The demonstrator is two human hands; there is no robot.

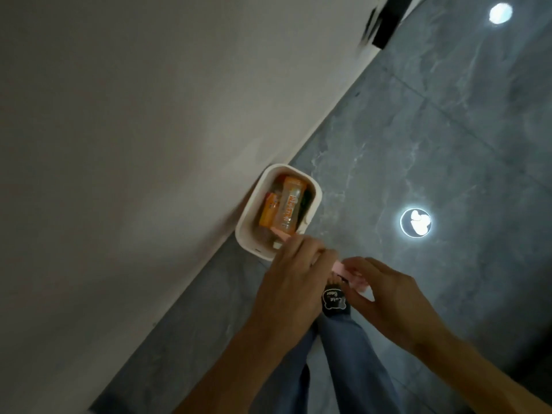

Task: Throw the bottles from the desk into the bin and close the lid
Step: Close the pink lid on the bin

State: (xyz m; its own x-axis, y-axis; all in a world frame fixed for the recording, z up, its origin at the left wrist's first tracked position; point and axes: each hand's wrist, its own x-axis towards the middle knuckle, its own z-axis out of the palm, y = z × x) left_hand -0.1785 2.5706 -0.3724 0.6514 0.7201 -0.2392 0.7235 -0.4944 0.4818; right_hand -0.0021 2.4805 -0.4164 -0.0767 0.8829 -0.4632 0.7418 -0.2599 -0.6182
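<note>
A small white bin (248, 216) stands open on the grey floor against the wall. Inside it lie an orange-labelled bottle (288, 206) and a second orange bottle (268, 215) beside it. Just in front of the bin's near end I hold a pink lid (340, 266), seen edge-on as a thin strip. My left hand (294, 276) grips its left part, with the lid's tip poking out over the bin's rim. My right hand (388, 294) pinches its right end. Most of the lid is hidden behind my fingers.
A pale wall (134, 144) runs diagonally along the left. Grey marble floor tiles (433, 130) carry bright lamp reflections (415, 222). My jeans leg and a black slipper (334, 303) are below the hands. A dark object (388, 22) sits by the wall at the top.
</note>
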